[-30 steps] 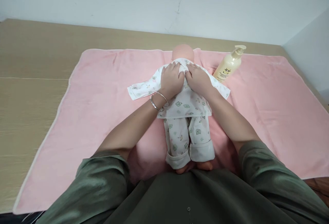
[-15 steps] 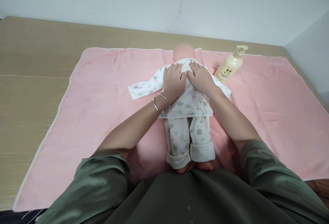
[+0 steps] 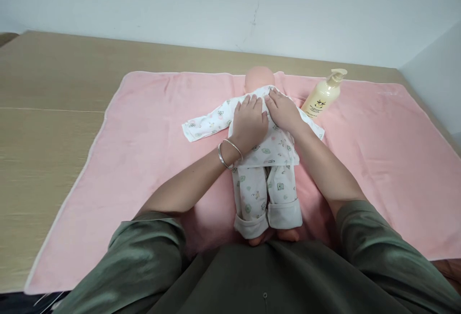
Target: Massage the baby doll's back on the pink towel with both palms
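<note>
A baby doll (image 3: 260, 78) lies face down, its head away from me and its feet near my body. It wears a white printed top (image 3: 277, 150) and matching trousers (image 3: 252, 194) with turned-up cuffs. My left hand (image 3: 251, 121), a silver bangle at its wrist, lies flat across the middle of the doll's upper back. Flat on the upper right of the back rests my right hand (image 3: 283, 111), fingers pointing toward the doll's head. Both hands press on cloth and grip nothing. The sleeves stretch out to either side.
A pale yellow pump bottle (image 3: 322, 95) stands right of the doll, close to its right sleeve. Beneath everything is a pink blanket (image 3: 151, 150) spread on a wooden table (image 3: 46, 150). A white wall (image 3: 180, 6) rises behind the table's far edge.
My left hand has slid slightly right and down over the doll's back, closer to my right hand. My right hand stays nearly in place. The view has shifted a little.
</note>
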